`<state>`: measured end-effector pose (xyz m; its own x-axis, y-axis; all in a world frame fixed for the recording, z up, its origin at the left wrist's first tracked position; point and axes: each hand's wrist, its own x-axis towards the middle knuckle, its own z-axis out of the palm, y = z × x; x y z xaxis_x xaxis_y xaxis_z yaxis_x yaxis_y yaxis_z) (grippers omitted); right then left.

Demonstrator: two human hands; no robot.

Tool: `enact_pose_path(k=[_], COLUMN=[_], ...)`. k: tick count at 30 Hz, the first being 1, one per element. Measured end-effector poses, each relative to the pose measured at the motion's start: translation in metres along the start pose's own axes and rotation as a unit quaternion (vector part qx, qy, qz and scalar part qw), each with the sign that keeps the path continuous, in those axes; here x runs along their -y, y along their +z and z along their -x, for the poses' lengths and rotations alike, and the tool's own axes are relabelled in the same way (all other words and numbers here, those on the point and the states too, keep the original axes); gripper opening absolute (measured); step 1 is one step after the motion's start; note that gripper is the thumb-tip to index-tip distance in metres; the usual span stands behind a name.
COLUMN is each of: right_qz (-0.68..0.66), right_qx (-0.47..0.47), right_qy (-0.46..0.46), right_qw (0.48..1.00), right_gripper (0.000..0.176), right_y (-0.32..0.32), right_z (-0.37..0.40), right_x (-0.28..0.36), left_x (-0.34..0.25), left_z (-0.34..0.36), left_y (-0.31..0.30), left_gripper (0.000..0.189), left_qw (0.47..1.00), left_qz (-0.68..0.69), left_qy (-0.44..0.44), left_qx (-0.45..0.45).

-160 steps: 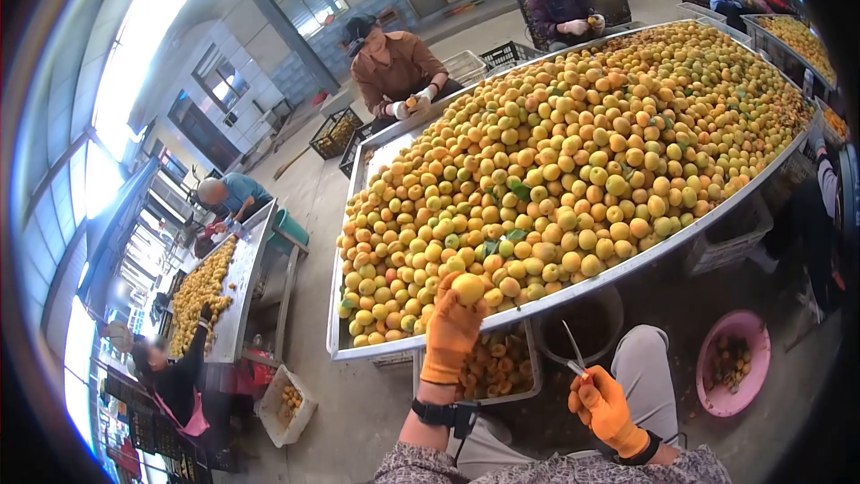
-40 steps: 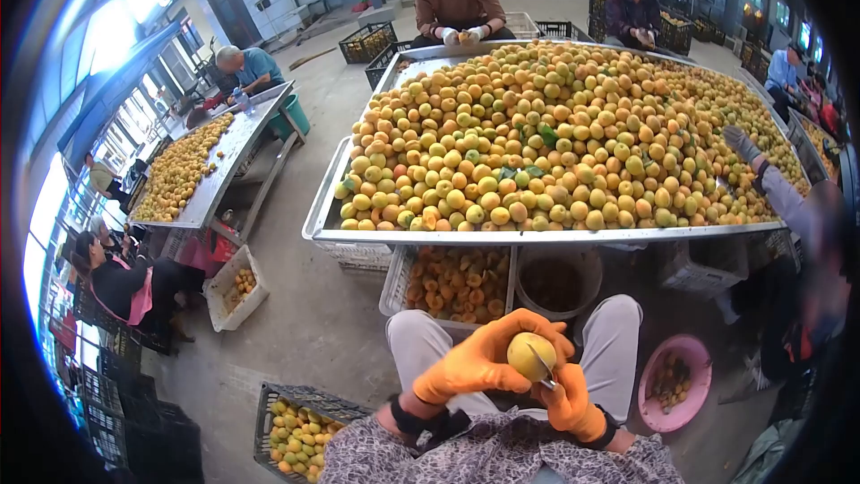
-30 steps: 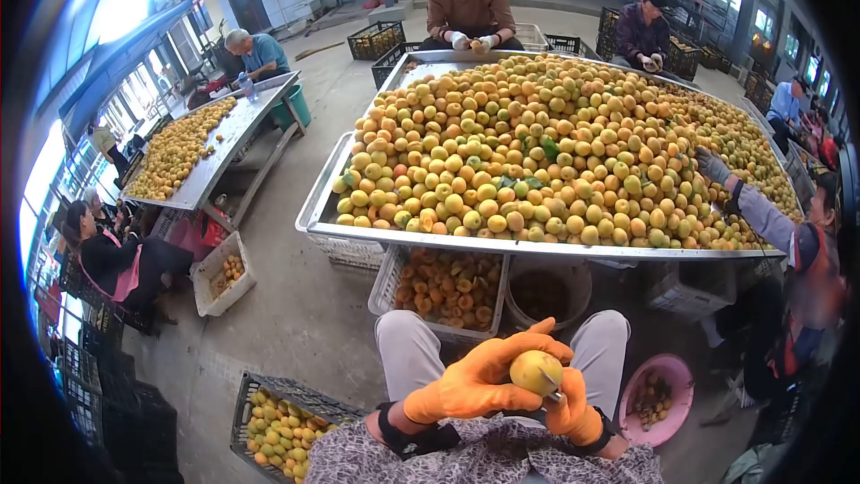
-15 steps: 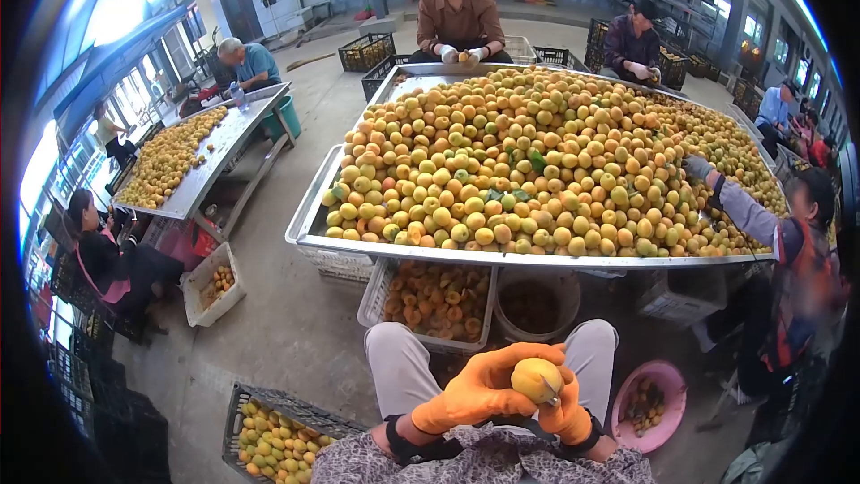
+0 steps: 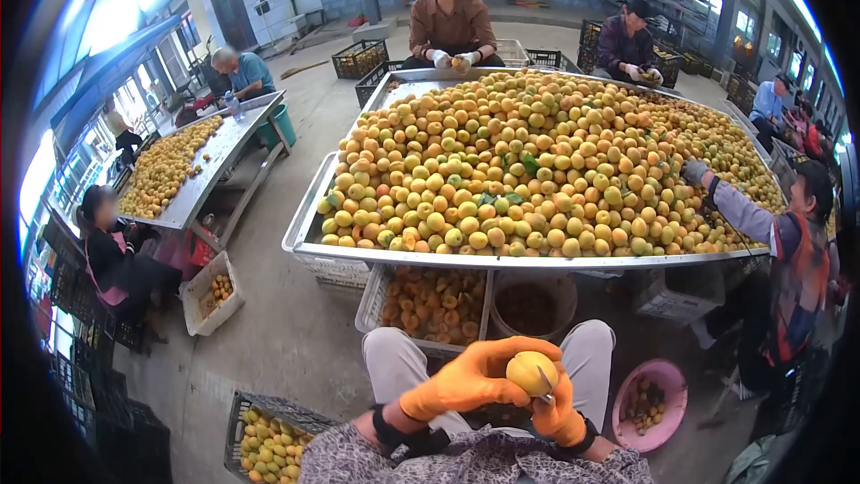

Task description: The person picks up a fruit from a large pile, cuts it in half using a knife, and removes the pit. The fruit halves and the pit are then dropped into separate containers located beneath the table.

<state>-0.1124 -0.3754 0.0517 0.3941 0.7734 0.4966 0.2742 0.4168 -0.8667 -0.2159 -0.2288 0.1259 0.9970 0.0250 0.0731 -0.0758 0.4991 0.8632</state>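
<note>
Over my lap, my left hand, in an orange glove, is closed around a yellow-orange apricot. My right hand, gloved the same way, is closed just to the right of the fruit. A small knife sticks out from its fingers, the blade lying against the apricot's near side; its handle is hidden in the glove. Ahead of my knees stands a metal-rimmed table heaped with whole apricots.
Under the table edge are a white crate of split apricots and a white bucket. A black crate of apricots sits at my left, a pink basin at my right. Co-workers sit around; one gloved hand reaches into the heap.
The apricot has turned in my left hand, and the knife blade now shows lower on its side. My view has shifted slightly. The person across has turned their head.
</note>
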Motion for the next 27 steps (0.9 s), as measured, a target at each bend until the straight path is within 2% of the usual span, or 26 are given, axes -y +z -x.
enact_pose_path(k=[1, 3, 4, 5, 6, 7, 8, 9, 11, 12, 13, 14, 15, 16, 17, 19, 20, 22, 23, 25, 26, 27], right_qz=[0.002, 0.023, 0.019, 0.014, 0.012, 0.036, 0.06, 0.059, 0.005, -0.015, -0.016, -0.041, -0.064, -0.019, -0.016, 0.031, 0.029, -0.037, -0.039, -0.051, -0.053, -0.018], right_qx=[-0.059, -0.026, 0.031, 0.089, 0.092, 0.097, 0.102, 0.101, 0.051, 0.01, 0.008, -0.028, -0.064, -0.075, -0.075, -0.009, -0.006, 0.025, 0.024, 0.068, 0.067, 0.04], right_qy=[-0.045, -0.076, -0.03, 0.016, 0.017, 0.052, 0.086, 0.085, 0.049, 0.013, 0.01, 0.033, 0.057, 0.002, 0.002, 0.006, 0.008, 0.13, 0.129, 0.225, 0.226, 0.234], right_qw=[0.997, 0.996, 0.999, 0.996, 0.996, 0.993, 0.989, 0.99, 0.997, 1.0, 1.0, 0.998, 0.994, 0.997, 0.997, 0.999, 1.0, 0.99, 0.991, 0.971, 0.97, 0.971], right_gripper=[0.043, 0.042, 0.043, 0.044, 0.044, 0.046, 0.049, 0.049, 0.051, 0.048, 0.048, 0.046, 0.044, 0.041, 0.041, 0.039, 0.039, 0.035, 0.035, 0.035, 0.035, 0.034], right_y=[0.004, -0.008, -0.017, -0.02, -0.02, -0.02, -0.019, -0.016, -0.006, 0.0, 0.003, 0.006, 0.008, 0.008, 0.004, -0.004, -0.004, -0.005, -0.006, -0.012, -0.014, -0.015], right_z=[-0.001, -0.006, -0.002, 0.002, -0.001, -0.004, -0.006, -0.004, 0.0, 0.002, 0.005, 0.011, 0.015, 0.008, 0.012, 0.018, 0.018, 0.011, 0.009, 0.009, 0.01, 0.011], right_x=[-0.003, -0.006, -0.007, -0.007, -0.002, 0.008, 0.014, 0.009, -0.002, -0.001, -0.004, -0.011, -0.014, -0.009, -0.015, -0.024, -0.018, -0.001, 0.001, 0.004, 0.008, 0.013], left_x=[0.006, 0.004, 0.001, -0.007, -0.016, -0.024, -0.034, -0.041, -0.038, -0.027, -0.017, -0.007, 0.0, 0.005, 0.007, 0.002, -0.003, -0.015, -0.019, -0.023, -0.023, -0.022], left_z=[0.0, 0.008, 0.009, 0.007, 0.004, 0.003, 0.002, 0.0, -0.005, -0.004, -0.002, 0.0, 0.001, 0.001, 0.001, 0.004, 0.005, 0.004, 0.003, 0.005, 0.007, 0.009], left_y=[0.005, 0.009, 0.005, -0.002, -0.008, -0.009, -0.008, -0.007, -0.005, 0.0, 0.004, 0.004, 0.006, 0.009, 0.011, 0.008, 0.004, 0.0, -0.004, -0.017, -0.025, -0.03], left_gripper=[0.072, 0.069, 0.069, 0.066, 0.064, 0.064, 0.063, 0.062, 0.062, 0.063, 0.064, 0.064, 0.064, 0.064, 0.064, 0.064, 0.062, 0.058, 0.058, 0.052, 0.053, 0.05], left_qw=[0.998, 0.997, 0.996, 0.995, 0.968, 0.968, 0.916, 0.837, 0.841, 0.936, 0.989, 0.998, 0.998, 0.998, 0.997, 0.995, 0.985, 0.945, 0.945, 0.861, 0.856, 0.882], left_qz=[0.058, 0.053, 0.056, -0.09, -0.237, -0.237, -0.395, -0.543, -0.532, -0.347, -0.147, -0.044, -0.046, -0.026, -0.004, -0.041, -0.142, -0.301, -0.303, -0.482, -0.49, -0.45], left_qy=[0.008, -0.002, -0.001, 0.036, 0.074, 0.073, 0.061, 0.048, 0.066, 0.039, 0.011, -0.023, -0.025, -0.008, 0.011, 0.013, 0.029, 0.06, 0.059, 0.134, 0.13, 0.093], left_qx=[-0.003, -0.058, -0.062, -0.018, 0.027, 0.025, 0.037, 0.05, 0.079, 0.032, -0.014, -0.035, -0.03, -0.053, -0.078, -0.091, -0.095, -0.108, -0.108, -0.093, -0.098, -0.107])
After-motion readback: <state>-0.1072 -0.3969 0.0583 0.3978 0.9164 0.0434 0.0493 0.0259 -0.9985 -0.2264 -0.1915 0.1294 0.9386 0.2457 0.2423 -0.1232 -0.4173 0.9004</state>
